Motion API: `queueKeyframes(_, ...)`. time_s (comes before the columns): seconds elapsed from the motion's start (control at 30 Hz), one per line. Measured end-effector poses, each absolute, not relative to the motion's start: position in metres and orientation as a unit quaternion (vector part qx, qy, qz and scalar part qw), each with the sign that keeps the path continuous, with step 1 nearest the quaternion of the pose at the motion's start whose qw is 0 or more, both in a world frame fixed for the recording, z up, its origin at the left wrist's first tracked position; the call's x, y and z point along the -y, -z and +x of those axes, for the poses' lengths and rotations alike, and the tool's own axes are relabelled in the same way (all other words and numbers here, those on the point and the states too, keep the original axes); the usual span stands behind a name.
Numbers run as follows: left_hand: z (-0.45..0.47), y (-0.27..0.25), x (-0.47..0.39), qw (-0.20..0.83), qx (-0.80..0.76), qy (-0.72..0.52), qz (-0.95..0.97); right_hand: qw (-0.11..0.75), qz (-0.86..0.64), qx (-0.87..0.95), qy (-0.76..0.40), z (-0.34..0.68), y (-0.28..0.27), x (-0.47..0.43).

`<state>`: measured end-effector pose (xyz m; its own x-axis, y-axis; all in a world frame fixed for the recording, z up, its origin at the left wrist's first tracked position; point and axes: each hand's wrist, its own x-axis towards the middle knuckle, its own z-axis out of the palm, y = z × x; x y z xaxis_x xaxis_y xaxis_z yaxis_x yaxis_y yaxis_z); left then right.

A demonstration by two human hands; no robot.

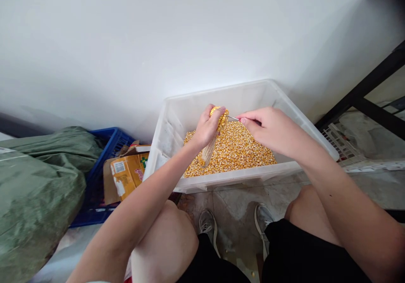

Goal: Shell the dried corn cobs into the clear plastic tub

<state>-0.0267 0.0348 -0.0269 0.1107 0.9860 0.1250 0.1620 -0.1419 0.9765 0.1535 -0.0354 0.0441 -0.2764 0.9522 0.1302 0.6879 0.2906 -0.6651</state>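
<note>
My left hand [207, 127] is wrapped round an ear of corn [223, 117], holding it tilted above a white plastic tub [218, 91]. Yellow kernels still cover the upper part of the ear, while its lower end is bare cob [208, 153]. Between the thumb and fingers of my right hand [265, 126] is a thin metal tool with a dark handle, perhaps a screwdriver [234, 118]; its shaft reaches the side of the ear, and the tip is hidden there. A thick layer of loose corn kernels [242, 148] lies in the tub beneath both hands.
The tub stands against a white wall [177, 34]. To the left are a blue plastic crate [95, 173], a torn yellow cardboard box [128, 175] and a green sack [38, 190]. A black metal frame [373, 84] and a white basket [340, 143] stand at the right.
</note>
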Motion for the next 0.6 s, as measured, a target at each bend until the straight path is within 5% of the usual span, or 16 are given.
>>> queueKeyframes(0.23, -0.025, 0.026, -0.037, 0.481, -0.46, -0.488, 0.565, 0.301, -0.537, 0.759, -0.211, 0.145, -0.025, 0.032)
queueKeyframes(0.6, -0.033, 0.03, -0.044, 0.633, -0.479, -0.422, 0.438, 0.325, -0.477, 0.736, -0.354, 0.158, -0.008, 0.007)
